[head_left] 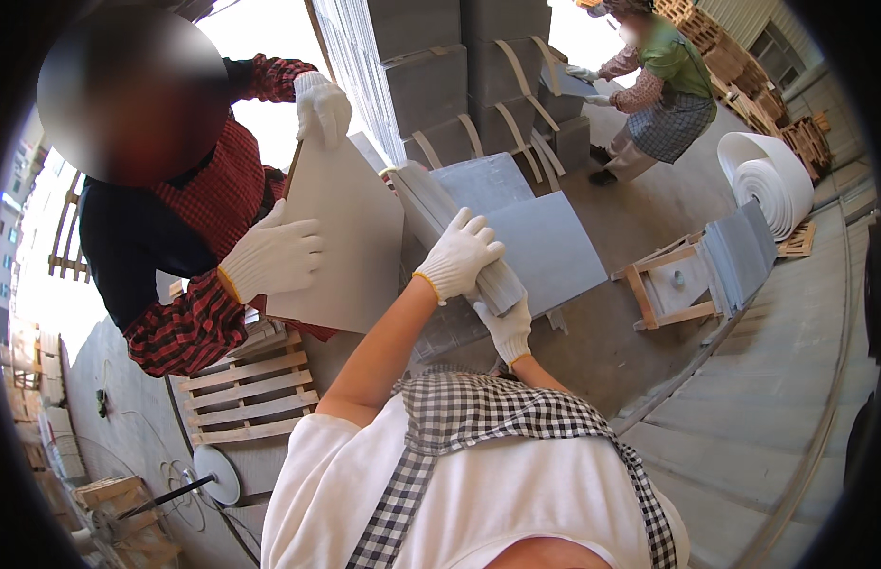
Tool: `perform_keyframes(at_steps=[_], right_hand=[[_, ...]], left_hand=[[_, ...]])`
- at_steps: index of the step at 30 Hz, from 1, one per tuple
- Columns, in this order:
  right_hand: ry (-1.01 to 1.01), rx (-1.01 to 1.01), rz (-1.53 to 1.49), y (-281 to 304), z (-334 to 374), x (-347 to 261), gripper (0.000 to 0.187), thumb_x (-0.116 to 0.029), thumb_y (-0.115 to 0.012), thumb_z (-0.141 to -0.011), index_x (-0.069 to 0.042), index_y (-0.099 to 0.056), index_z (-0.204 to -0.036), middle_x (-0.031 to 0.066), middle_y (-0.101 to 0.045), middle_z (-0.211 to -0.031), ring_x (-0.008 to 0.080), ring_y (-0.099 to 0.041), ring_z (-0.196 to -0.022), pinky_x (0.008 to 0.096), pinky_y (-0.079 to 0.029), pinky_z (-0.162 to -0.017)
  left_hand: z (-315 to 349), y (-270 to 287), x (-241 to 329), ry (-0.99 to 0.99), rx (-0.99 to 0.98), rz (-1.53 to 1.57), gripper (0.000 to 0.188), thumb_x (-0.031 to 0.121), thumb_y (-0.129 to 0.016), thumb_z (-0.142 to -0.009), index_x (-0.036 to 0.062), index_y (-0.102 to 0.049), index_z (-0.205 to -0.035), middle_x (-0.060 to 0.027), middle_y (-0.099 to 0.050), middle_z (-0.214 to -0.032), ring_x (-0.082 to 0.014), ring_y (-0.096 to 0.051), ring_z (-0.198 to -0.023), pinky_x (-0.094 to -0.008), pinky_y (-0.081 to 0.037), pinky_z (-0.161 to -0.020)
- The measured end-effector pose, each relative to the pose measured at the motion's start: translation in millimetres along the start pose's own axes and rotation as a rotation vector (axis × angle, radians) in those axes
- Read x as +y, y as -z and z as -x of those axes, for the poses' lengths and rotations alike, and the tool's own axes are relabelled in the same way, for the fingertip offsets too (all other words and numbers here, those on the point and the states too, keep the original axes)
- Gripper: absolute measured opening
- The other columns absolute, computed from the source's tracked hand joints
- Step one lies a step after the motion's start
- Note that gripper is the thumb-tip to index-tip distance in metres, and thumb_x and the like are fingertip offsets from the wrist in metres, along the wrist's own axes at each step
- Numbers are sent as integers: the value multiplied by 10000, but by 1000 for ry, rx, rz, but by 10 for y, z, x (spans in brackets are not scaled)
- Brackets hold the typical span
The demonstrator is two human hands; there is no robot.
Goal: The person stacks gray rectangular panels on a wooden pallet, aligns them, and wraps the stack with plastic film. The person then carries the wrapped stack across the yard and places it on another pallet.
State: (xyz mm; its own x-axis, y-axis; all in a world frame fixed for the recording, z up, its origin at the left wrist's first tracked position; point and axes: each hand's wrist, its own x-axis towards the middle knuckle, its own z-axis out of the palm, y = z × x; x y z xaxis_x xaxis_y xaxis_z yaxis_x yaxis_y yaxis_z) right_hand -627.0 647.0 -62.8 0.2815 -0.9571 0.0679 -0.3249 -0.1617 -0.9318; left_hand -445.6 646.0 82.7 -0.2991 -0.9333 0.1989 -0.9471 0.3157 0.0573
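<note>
1. Left hand [459,254]: white knit glove with a yellow cuff edge; closed over the upper side of a long, pale-grey bundle of flat strips [427,202].
2. Right hand [507,332]: white knit glove; holding the near end of the bundle from below — its fingers are partly hidden.
3. Bundle position: in front of the person, slanting from the upper left down to the right hand. It overlaps a smooth, blue-grey flat sheet [552,248] in view; contact between the two cannot be determined.
4. Left side: a co-worker in a red-and-black checked shirt [195,204] holds a large, beige-grey flat panel [350,251], tilted on edge, near the bundle's far end.
5. Rear: tall stacks of dark-grey rectangular blocks [426,90] — a second co-worker in a green top [676,64] stands beside them.
6. Lower left: a slatted, pale wooden pallet [250,392] lies on the floor.
</note>
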Motion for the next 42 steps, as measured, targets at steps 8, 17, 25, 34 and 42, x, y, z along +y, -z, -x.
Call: perform_keyframes(at_steps=[8, 17, 25, 34, 42], right_hand=[[-20, 8, 7, -11, 35, -35, 776, -179, -887, -697, -81, -482, -1351, 115, -639, -1219, 222, -636, -1119, 362, -519, -946], [52, 26, 23, -65, 16, 140, 779, -182, -895, -688, -76, -482, -1340, 122, -645, -1206, 237, -648, -1099, 370, -529, -925], [55, 34, 58, -74, 57, 79, 782, -176, -900, -681, -80, -485, -1337, 126, -646, -1206, 244, -651, -1093, 374, -532, -917], [63, 24, 10, -69, 57, 120, 799, -198, -899, -682, -79, -480, -1352, 135, -643, -1222, 248, -647, -1108, 376, -529, -924], [15, -11, -2, -42, 43, 69, 802, -217, -896, -684, -74, -484, -1358, 132, -644, -1232, 245, -638, -1125, 369, -517, -944]], left_hand=[[36, 40, 25, 8, -3, 2, 569, 267, -874, -447, 146, -657, -958, -16, -622, -989, -237, -539, -1080, -404, -366, -1032], [50, 79, 43, 20, -39, 4, 584, 261, -882, -448, 148, -666, -979, -16, -629, -1010, -234, -538, -1111, -402, -360, -1044], [90, 83, 37, 24, -26, 27, 589, 239, -881, -432, 149, -667, -973, -16, -634, -1025, -229, -541, -1108, -388, -363, -1039], [90, 67, 34, 23, -15, 39, 588, 237, -878, -431, 145, -665, -970, -16, -634, -1023, -229, -536, -1101, -386, -367, -1028], [85, 53, 9, 10, -5, 39, 595, 235, -874, -432, 141, -669, -982, -7, -626, -999, -229, -533, -1089, -390, -368, -1021]])
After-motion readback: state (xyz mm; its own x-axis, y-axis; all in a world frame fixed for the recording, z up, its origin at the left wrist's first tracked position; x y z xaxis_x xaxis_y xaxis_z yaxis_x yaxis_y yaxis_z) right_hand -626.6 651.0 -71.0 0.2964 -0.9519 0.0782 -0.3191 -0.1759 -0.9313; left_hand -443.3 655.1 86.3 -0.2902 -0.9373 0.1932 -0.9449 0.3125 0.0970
